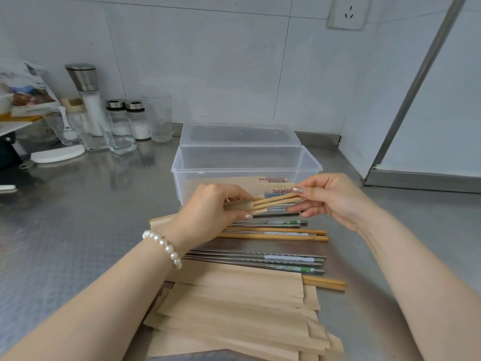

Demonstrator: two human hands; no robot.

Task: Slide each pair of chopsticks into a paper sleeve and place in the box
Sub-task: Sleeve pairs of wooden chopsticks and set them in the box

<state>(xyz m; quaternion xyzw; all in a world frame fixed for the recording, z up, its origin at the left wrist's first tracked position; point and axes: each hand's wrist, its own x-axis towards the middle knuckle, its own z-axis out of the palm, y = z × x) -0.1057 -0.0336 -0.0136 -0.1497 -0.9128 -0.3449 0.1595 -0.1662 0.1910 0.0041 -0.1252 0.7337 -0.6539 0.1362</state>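
a paper sleeve (pixel 240 205) is gripped by the left hand (pixel 210 209) with its mouth open, so the wooden chopsticks (pixel 279 199), pinched by the right hand (pixel 330 196), can be fed in beside the box (pixel 246 165).

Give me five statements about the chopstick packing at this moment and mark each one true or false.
1. The left hand holds a brown paper sleeve. True.
2. The right hand is empty. False: it pinches a pair of wooden chopsticks.
3. The clear plastic box has its lid shut. False: the lid stands open behind it.
4. The box already holds sleeved pairs. True.
5. No metal chopsticks lie on the steel counter. False: several do.
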